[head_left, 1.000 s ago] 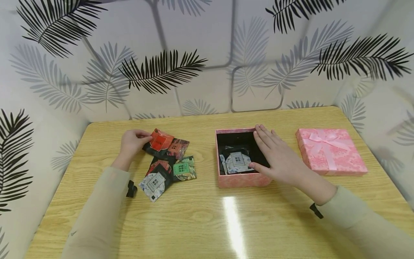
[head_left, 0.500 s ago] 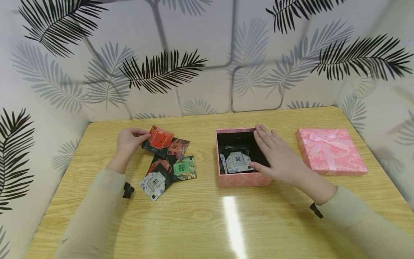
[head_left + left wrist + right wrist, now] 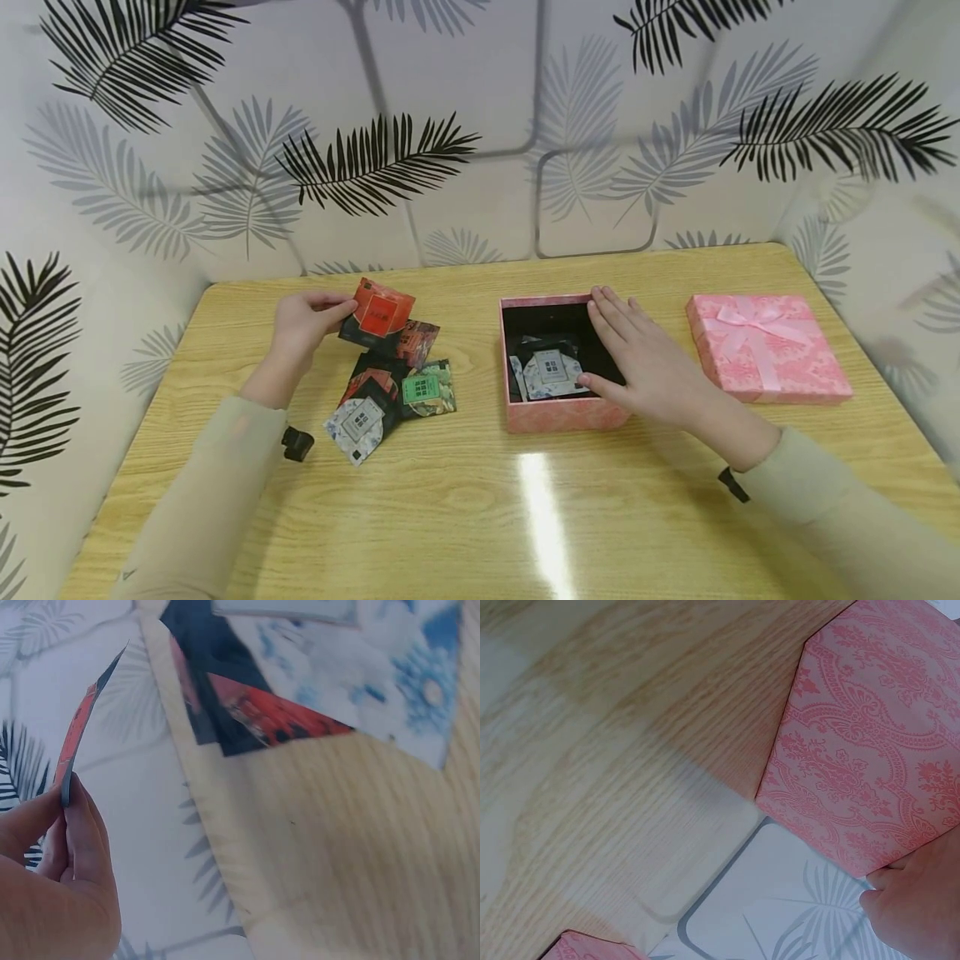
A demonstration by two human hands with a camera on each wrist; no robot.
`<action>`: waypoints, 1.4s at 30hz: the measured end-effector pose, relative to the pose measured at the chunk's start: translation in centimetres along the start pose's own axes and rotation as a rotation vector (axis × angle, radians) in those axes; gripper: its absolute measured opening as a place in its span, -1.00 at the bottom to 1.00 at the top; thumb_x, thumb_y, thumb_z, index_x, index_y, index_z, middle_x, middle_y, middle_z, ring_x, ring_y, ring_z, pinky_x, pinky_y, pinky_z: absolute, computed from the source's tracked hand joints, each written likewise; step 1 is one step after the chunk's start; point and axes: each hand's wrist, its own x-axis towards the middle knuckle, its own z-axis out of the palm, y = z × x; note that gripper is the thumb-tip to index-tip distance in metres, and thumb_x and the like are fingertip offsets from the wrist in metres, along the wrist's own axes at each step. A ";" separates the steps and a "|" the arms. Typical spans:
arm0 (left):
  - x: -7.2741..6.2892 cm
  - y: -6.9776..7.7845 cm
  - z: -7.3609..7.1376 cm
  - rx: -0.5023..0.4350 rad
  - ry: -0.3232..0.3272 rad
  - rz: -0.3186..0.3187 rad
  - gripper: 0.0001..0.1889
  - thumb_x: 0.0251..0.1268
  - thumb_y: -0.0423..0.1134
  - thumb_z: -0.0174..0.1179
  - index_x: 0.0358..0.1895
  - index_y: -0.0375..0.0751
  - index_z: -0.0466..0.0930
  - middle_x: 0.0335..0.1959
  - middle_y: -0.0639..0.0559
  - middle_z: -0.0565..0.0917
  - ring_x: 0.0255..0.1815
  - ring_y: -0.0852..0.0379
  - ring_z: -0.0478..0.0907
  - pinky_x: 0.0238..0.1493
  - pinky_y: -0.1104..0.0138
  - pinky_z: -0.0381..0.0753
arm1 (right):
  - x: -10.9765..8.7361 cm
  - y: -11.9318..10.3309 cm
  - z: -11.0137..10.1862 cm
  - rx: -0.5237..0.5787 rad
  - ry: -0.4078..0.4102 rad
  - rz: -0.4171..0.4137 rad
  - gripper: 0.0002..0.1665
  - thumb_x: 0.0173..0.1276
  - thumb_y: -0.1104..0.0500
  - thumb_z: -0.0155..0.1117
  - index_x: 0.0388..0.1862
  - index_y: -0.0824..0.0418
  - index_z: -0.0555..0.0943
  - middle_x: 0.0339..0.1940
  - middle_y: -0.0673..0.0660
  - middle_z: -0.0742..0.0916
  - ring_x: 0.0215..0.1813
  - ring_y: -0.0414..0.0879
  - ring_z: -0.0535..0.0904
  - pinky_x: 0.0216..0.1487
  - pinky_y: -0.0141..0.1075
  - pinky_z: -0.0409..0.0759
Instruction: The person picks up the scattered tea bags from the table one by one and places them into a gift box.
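Note:
My left hand (image 3: 300,329) pinches an orange-and-black sachet (image 3: 377,317) by its left edge, between thumb and fingers. In the left wrist view this sachet (image 3: 77,731) appears almost edge-on, raised above the table. Below it lies a loose pile: a dark red sachet (image 3: 417,340), a green sachet (image 3: 427,390), a white-and-blue sachet (image 3: 358,423) and a red one partly covered. My right hand (image 3: 648,362) rests along the right side of an open pink box (image 3: 566,417), fingers extended towards the back corner, thumb at the front rim. White-and-blue sachets (image 3: 552,375) lie inside its black interior.
A pink lid with a ribbon bow (image 3: 772,350) lies on the wooden table (image 3: 450,517), right of the box. Behind the table stands a leaf-patterned backdrop (image 3: 480,192). Black clips (image 3: 297,443) hang at both wrists.
My left hand has lifted the orange-and-black sachet off the pile, moving it up and slightly to the right. My right hand has stayed on the box.

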 end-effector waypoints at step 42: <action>-3.5 10.0 9.1 -0.188 -0.243 0.120 -0.72 0.48 -0.41 0.33 0.15 -0.47 0.73 -0.03 -0.11 0.81 -0.28 0.38 0.73 -0.04 0.38 0.82 | 0.1 0.0 -0.1 -0.013 -0.002 -0.006 0.16 0.55 -0.28 0.21 0.73 0.45 -0.01 0.79 0.37 0.06 0.80 0.27 -0.07 0.79 0.16 -0.03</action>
